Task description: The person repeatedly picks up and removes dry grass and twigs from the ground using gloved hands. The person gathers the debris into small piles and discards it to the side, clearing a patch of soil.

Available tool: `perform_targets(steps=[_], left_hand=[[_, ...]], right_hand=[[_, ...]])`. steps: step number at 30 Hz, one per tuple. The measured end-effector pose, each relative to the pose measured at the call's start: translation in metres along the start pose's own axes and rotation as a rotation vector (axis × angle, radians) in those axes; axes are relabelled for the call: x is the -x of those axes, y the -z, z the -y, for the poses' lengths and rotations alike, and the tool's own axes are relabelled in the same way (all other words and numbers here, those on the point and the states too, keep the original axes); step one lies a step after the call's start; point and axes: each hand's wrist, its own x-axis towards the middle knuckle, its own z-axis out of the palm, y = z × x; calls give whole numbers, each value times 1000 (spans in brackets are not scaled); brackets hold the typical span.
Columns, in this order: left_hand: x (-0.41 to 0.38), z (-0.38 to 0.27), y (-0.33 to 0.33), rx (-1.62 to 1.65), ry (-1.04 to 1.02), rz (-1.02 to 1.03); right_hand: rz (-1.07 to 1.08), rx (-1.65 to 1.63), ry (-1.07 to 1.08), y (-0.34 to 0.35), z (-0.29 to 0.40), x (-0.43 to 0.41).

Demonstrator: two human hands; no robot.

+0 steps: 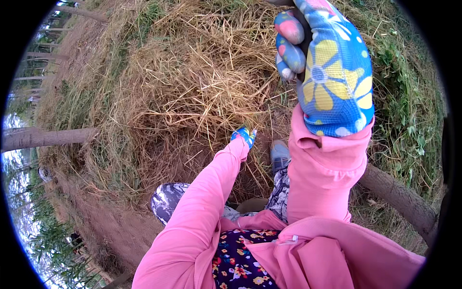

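My right hand (pixel 334 68), in a blue glove printed with yellow flowers, is raised close to the camera at the upper right. Its fingers curl towards a dark grey palm. Whether that hand grips anything is unclear, as the inside of the fist is mostly hidden. Lower down, my left hand (pixel 244 137) wears a matching glove and reaches to the near edge of a heap of dry straw (pixel 213 83). Stalks lie against and around the left hand. It is too small and partly covered to show whether its fingers hold any of them.
A tree trunk (pixel 400 197) stands close on the right, another trunk (pixel 50 139) on the left. Leafy green plants (pixel 408 119) grow at the right. My shoe (pixel 279 155) is on the bare soil beside the straw. A dirt strip (pixel 115 231) runs along the lower left.
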Motion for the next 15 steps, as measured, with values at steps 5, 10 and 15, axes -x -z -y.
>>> perform_targets(steps=[5, 10, 15], left_hand=[[7, 8, -8, -16, 48, 58], [-18, 9, -30, -7, 37, 21], [-67, 22, 93, 261, -25, -144]], right_hand=[[-65, 31, -31, -16, 5, 12], [-87, 110, -96, -17, 6, 21], [-28, -63, -26, -15, 15, 37]])
